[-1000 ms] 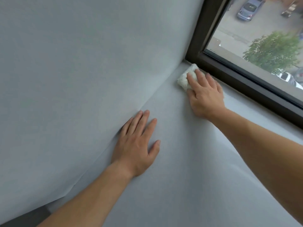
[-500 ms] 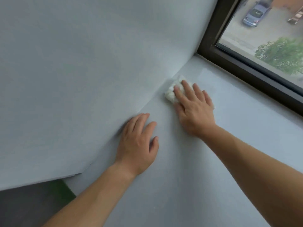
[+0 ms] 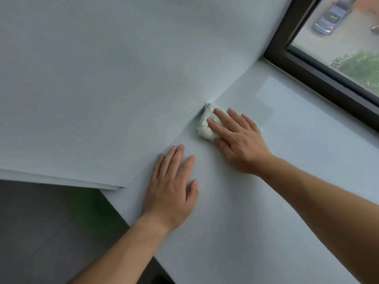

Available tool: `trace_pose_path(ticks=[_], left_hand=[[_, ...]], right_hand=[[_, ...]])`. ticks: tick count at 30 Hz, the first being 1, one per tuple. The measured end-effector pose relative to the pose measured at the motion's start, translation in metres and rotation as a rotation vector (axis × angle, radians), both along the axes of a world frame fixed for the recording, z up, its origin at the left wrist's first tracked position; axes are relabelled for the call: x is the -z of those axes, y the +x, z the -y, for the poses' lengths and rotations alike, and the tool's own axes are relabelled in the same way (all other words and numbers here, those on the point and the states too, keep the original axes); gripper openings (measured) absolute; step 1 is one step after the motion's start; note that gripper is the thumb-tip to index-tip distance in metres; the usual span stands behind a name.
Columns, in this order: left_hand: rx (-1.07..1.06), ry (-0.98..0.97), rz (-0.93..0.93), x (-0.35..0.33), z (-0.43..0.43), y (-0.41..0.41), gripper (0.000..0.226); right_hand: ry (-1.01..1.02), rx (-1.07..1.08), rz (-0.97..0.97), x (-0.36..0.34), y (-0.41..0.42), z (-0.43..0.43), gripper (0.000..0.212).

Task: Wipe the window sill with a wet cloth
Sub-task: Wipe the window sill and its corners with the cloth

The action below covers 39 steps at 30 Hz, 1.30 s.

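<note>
Pressing flat on the cloth [image 3: 206, 126]: right hand [image 3: 240, 140], fingers straight, no grip. The cloth is white and bunched, lying on the window sill [image 3: 287, 171] and pushed against the side wall [image 3: 102, 78]. Left hand [image 3: 172, 185] is spread palm down on the sill, just nearer the camera than the cloth, fingertips at the wall seam. Shiny patch [image 3: 264, 101] sits just beyond the cloth. Dark window frame [image 3: 307, 70] is well apart from the cloth.

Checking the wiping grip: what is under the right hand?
A white cloth shows under the right hand's flat fingers, pressed on the window sill. How far it reaches beneath the palm is hidden.
</note>
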<state>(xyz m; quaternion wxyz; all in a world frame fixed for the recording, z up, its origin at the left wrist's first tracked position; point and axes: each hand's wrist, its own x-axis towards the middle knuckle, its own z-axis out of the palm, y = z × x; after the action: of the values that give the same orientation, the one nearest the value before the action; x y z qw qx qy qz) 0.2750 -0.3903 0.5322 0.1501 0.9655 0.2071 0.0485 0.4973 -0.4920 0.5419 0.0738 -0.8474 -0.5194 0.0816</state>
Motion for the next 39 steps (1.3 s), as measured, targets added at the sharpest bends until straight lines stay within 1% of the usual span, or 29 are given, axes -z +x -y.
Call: trace_pose_path(ticks=[1, 3, 4, 5, 6, 9, 10, 11, 12, 13, 15, 16, 17, 18, 21, 22, 23, 24, 25, 27, 28, 29, 30, 32, 34, 36, 37, 39], left_hand=[[0.003, 0.0, 0.005, 0.0, -0.001, 0.0, 0.059], [0.001, -0.012, 0.026, 0.001, -0.002, 0.001, 0.057], [-0.008, -0.025, 0.043, 0.001, -0.002, 0.001, 0.056], [-0.019, -0.042, 0.065, 0.002, -0.002, 0.001, 0.055], [-0.033, -0.062, 0.094, 0.002, -0.001, 0.002, 0.054], [-0.066, -0.134, 0.209, 0.002, -0.002, 0.0, 0.049], [-0.067, -0.155, 0.244, 0.001, -0.002, -0.002, 0.047], [-0.073, -0.174, 0.268, 0.0, -0.002, -0.005, 0.045], [-0.084, -0.188, 0.274, -0.002, -0.003, -0.009, 0.043], [-0.096, -0.191, 0.261, -0.003, -0.003, -0.014, 0.042], [-0.128, -0.154, 0.185, -0.005, -0.001, -0.029, 0.041], [-0.148, -0.121, 0.138, -0.006, 0.001, -0.037, 0.04], [-0.163, -0.091, 0.099, -0.006, 0.003, -0.044, 0.04], [-0.174, -0.072, 0.073, -0.006, 0.006, -0.051, 0.041], [-0.187, -0.083, 0.047, -0.004, 0.014, -0.066, 0.049], [-0.177, -0.089, 0.037, -0.003, 0.016, -0.069, 0.053], [-0.165, -0.085, 0.028, -0.002, 0.017, -0.07, 0.057], [-0.155, -0.073, 0.021, -0.001, 0.018, -0.071, 0.059], [-0.151, -0.059, 0.018, 0.0, 0.018, -0.071, 0.061], [-0.155, -0.041, 0.025, 0.002, 0.019, -0.07, 0.063], [-0.16, -0.04, 0.034, 0.003, 0.019, -0.07, 0.063], [-0.165, -0.041, 0.046, 0.003, 0.019, -0.069, 0.063], [-0.168, -0.044, 0.062, 0.004, 0.019, -0.07, 0.062], [-0.18, -0.045, 0.107, 0.004, 0.019, -0.071, 0.06], [-0.189, -0.054, 0.138, 0.006, 0.02, -0.073, 0.058], [-0.211, -0.055, 0.16, 0.006, 0.022, -0.075, 0.056], [-0.235, -0.05, 0.163, 0.005, 0.024, -0.075, 0.056], [-0.313, -0.038, 0.159, 0.006, 0.028, -0.075, 0.056]], right_hand=[[-0.009, 0.047, 0.012, -0.001, 0.015, -0.002, 0.052], [-0.008, 0.308, -0.016, -0.003, 0.038, -0.013, 0.052], [-0.002, 0.425, -0.044, -0.004, 0.035, -0.02, 0.052], [0.007, 0.462, -0.057, -0.004, 0.02, -0.026, 0.052], [0.018, 0.416, -0.053, -0.004, -0.001, -0.028, 0.052], [0.034, 0.054, -0.064, -0.005, -0.061, -0.007, 0.05], [0.02, -0.018, -0.054, -0.004, -0.062, 0.001, 0.049], [0.014, -0.033, -0.033, -0.004, -0.052, 0.003, 0.05], [0.013, 0.032, -0.017, -0.003, -0.037, 0.0, 0.05], [0.012, 0.158, -0.017, -0.002, -0.022, -0.006, 0.05], [0.012, 0.414, -0.057, -0.002, -0.005, -0.019, 0.051], [0.014, 0.465, -0.066, -0.002, -0.011, -0.025, 0.052], [0.018, 0.456, -0.055, -0.002, -0.025, -0.028, 0.052], [0.029, 0.396, -0.037, -0.001, -0.045, -0.028, 0.052], [0.035, 0.058, -0.017, 0.0, -0.103, -0.007, 0.051], [0.021, -0.025, -0.015, 0.001, -0.106, 0.002, 0.051], [0.014, -0.064, -0.014, 0.001, -0.098, 0.006, 0.051], [0.013, -0.033, 0.001, 0.001, -0.084, 0.006, 0.051], [0.016, 0.061, 0.01, 0.001, -0.07, 0.004, 0.051], [0.026, 0.341, -0.031, 0.0, -0.05, -0.008, 0.051], [0.032, 0.431, -0.06, 0.0, -0.054, -0.015, 0.051], [0.035, 0.436, -0.062, -0.001, -0.067, -0.021, 0.051], [0.044, 0.364, -0.044, 0.0, -0.086, -0.021, 0.051], [0.06, 0.105, -0.029, 0.001, -0.123, -0.007, 0.051], [0.025, -0.058, -0.047, -0.001, -0.136, 0.019, 0.051], [0.003, -0.093, -0.032, -0.001, -0.124, 0.029, 0.051], [0.009, -0.066, -0.016, -0.002, -0.114, 0.024, 0.05], [0.031, 0.063, -0.025, -0.001, -0.095, -0.004, 0.05]])
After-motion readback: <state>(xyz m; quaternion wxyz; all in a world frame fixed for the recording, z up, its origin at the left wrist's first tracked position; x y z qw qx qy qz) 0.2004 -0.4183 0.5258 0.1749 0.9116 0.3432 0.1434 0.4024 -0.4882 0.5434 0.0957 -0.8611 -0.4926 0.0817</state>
